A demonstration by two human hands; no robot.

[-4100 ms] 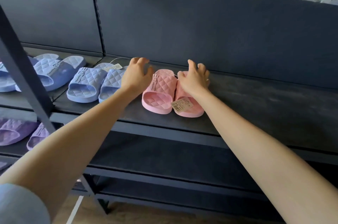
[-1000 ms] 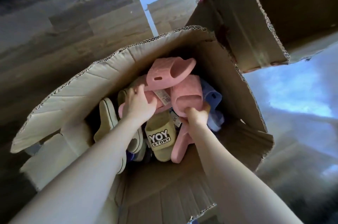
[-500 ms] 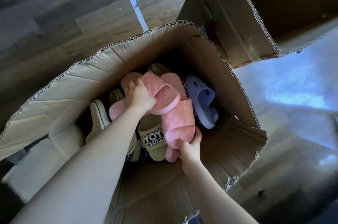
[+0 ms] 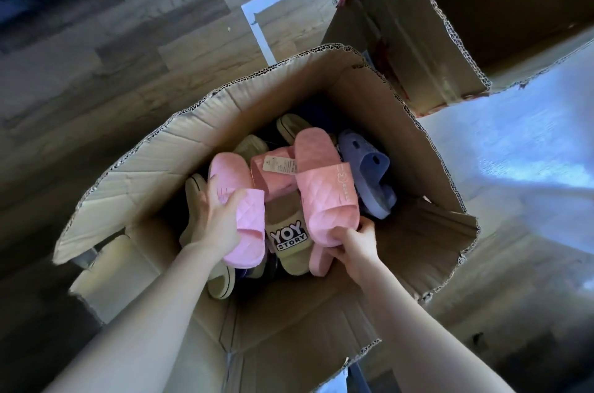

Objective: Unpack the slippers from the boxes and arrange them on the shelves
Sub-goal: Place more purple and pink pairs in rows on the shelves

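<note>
Pink foam slippers filled both our hands, low in the open box (image 4: 180, 148) at the centre of the frame. Our left hand (image 4: 218, 219) was wrapped around the quilted strap of the left slipper (image 4: 239, 200), thumb over the top and fingers (image 4: 210, 187) curled along its outer edge. Our right hand (image 4: 356, 246) pinched the toe end of the right slipper (image 4: 324, 193), fingers closed on the front of its sole. Neither had cleared the box's rim yet.

We judged them light and springy, a soft moulded foam that bends without harm, so a firm squeeze would do no damage. The strap looked like the surest hold, since a hand can hook through it; the toe pinch seemed weaker and might let the slipper swing. A paper tag (image 4: 279, 164) lay between the two, and whether it tied them together we could not tell.

Counting what showed: two pink slippers in hand, at least one more pink piece beneath them, one blue slipper (image 4: 369, 180) at the right wall, and about four cream ones, one printed "YOY STORY" (image 4: 289, 240). A second box (image 4: 418, 49) stood at the upper right. No shelves were in view.
</note>
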